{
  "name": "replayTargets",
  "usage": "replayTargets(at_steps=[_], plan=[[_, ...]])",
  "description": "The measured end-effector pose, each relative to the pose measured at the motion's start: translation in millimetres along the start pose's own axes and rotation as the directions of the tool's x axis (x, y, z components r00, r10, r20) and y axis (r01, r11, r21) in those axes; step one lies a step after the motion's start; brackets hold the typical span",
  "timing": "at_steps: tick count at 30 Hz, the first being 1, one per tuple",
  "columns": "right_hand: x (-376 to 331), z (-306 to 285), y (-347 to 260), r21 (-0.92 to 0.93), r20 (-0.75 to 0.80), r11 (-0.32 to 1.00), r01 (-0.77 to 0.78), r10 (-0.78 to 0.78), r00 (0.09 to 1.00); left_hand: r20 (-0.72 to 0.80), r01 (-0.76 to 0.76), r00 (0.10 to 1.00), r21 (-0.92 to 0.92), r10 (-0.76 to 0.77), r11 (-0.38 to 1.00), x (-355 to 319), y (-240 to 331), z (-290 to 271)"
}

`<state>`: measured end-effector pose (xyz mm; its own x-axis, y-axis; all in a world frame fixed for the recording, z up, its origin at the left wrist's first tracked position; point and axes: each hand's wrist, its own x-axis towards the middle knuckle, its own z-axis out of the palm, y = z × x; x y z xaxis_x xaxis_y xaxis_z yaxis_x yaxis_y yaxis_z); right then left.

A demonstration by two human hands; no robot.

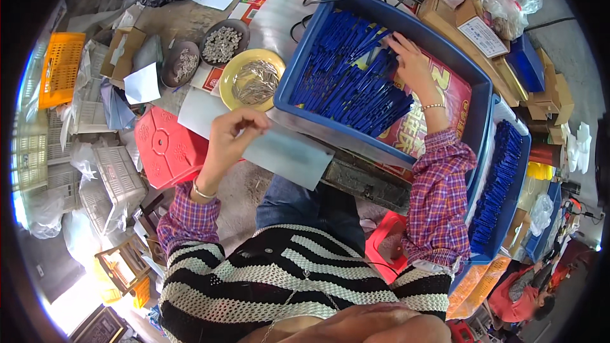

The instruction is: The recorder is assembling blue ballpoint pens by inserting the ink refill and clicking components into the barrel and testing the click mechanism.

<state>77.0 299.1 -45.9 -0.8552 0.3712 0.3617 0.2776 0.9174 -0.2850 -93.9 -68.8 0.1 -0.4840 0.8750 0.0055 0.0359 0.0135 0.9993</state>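
My left hand (234,138) is over the near edge of the table with its fingers curled together in a pinch. What they hold, if anything, is too small to make out. Close by its fingertips is a pale translucent sheet (289,154); whether they grip it is unclear. My right hand (414,71) reaches inside a blue plastic bin (387,5), fingers stretched out beside a heap of thin dark-blue pens (349,79). A yellow bowl (277,58) of slim metallic pieces stands left of the bin.
Two dark dishes, one a round dish (243,27) of small metal parts, sit beyond the bowl. A red stool (166,146) is at the left. Another blue bin (524,146) of pens is at the right. Cardboard boxes (467,22) line the far right.
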Motion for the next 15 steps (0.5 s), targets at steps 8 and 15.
replayTargets(at_steps=[8,15], plan=[[-8.9,-10.8,-20.9,0.235,0.142,0.964,-0.123,0.091,0.986,0.068,0.025,0.997,-0.045,-0.022,0.999,-5.1,-4.9,16.9],[-19.9,-26.3,-55.0,0.292,0.132,0.950,-0.110,0.074,0.989,0.105,0.029,0.994,-0.042,-0.024,0.999,-7.8,-6.9,23.1]])
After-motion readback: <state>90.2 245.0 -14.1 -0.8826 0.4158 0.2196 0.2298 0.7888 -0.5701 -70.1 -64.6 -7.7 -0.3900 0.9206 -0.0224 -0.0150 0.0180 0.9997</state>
